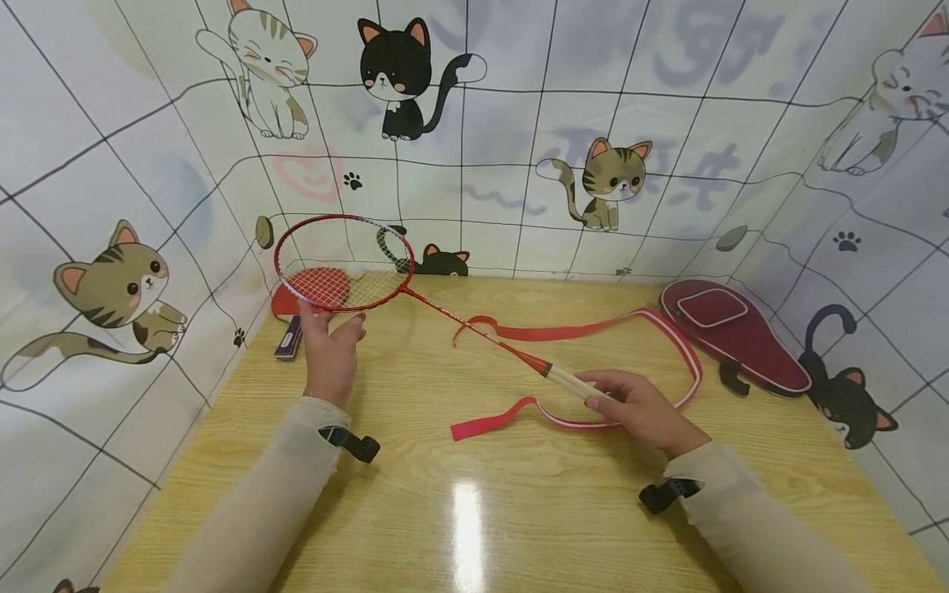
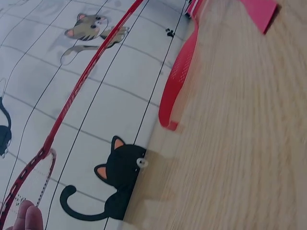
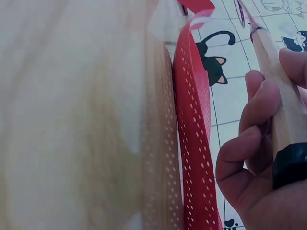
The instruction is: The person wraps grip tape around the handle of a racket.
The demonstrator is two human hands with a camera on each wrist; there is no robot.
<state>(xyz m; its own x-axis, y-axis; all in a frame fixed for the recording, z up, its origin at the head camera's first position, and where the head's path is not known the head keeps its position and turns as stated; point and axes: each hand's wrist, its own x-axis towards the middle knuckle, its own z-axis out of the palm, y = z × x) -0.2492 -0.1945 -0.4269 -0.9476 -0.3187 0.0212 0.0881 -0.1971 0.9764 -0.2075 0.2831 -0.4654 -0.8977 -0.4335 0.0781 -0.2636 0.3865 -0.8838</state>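
Note:
A red badminton racket (image 1: 445,312) slants over the table, raised off it, its strung head to the left. Its handle is bare pale wood with a black butt end (image 3: 290,165). My right hand (image 1: 643,409) grips this handle, fingers and thumb curled round it. My left hand (image 1: 331,350) touches the near rim of the racket head from below, its thumb held apart; two fingertips (image 2: 29,216) show by the rim in the left wrist view. A long red perforated grip tape (image 3: 194,129) lies in a loose loop on the table, passing beneath my right hand.
A table tennis bat (image 1: 285,303) with a dark purple handle lies at the back left, partly behind the strings. At the back right is a dark red bat-shaped case (image 1: 741,338). Cat-printed cloth (image 1: 504,123) rises behind the wooden table (image 1: 415,511).

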